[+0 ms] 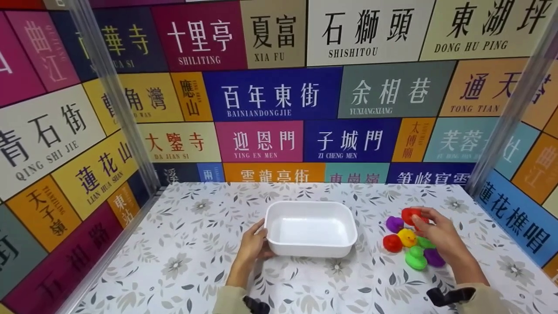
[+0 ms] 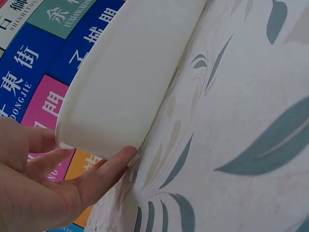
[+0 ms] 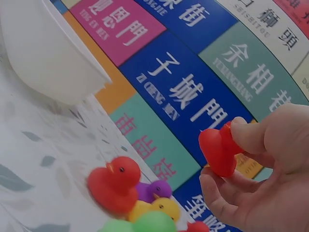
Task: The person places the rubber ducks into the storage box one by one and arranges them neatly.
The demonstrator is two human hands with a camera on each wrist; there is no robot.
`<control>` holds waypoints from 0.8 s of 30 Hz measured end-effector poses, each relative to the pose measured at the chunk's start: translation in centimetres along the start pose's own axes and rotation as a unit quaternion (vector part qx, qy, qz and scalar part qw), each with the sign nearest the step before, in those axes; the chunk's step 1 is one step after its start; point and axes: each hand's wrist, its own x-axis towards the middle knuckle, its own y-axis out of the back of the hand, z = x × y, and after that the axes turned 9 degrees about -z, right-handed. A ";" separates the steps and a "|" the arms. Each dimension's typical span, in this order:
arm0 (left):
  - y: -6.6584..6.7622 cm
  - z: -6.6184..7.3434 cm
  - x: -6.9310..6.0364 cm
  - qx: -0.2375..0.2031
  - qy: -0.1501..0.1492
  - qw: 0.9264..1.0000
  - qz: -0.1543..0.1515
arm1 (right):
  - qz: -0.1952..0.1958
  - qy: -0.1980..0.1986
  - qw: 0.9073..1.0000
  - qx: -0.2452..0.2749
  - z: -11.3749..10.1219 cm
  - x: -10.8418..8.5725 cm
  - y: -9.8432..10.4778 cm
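Note:
A white plastic basin (image 1: 310, 250) stands upright on the table, with nothing inside it. My left hand (image 1: 253, 244) holds its left end, fingers against the rim and the outer wall (image 2: 116, 82). In the right wrist view, my right hand (image 3: 260, 164) pinches a red rubber duck (image 3: 217, 152) between thumb and fingers, above the other ducks. Below it on the table cluster a red duck (image 1: 392, 243), a purple duck (image 1: 394, 224), a yellow duck (image 1: 407, 238), a light green duck (image 1: 416, 258) and another purple duck (image 1: 435, 258). A further green duck (image 1: 426, 242) is partly hidden.
A floral-patterned cloth (image 1: 209, 226) covers the table. Signboard-patterned walls (image 1: 274, 93) rise behind it and at both sides. Clear upright posts (image 1: 126, 104) stand at the rear corners. The duck cluster lies to the right of the basin, with a gap between them.

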 end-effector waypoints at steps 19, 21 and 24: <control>-0.1 -0.3 0.3 0.013 0.003 1.000 0.012 | -0.063 0.008 0.998 -0.002 -2.9 -0.4 -4.1; -0.1 -0.2 0.3 0.014 0.003 1.000 0.016 | -0.071 0.008 0.997 0.004 -3.4 -0.5 -4.6; -0.2 -0.3 0.3 0.013 0.006 1.000 0.016 | -0.079 0.008 0.997 0.004 -4.0 -0.5 -5.2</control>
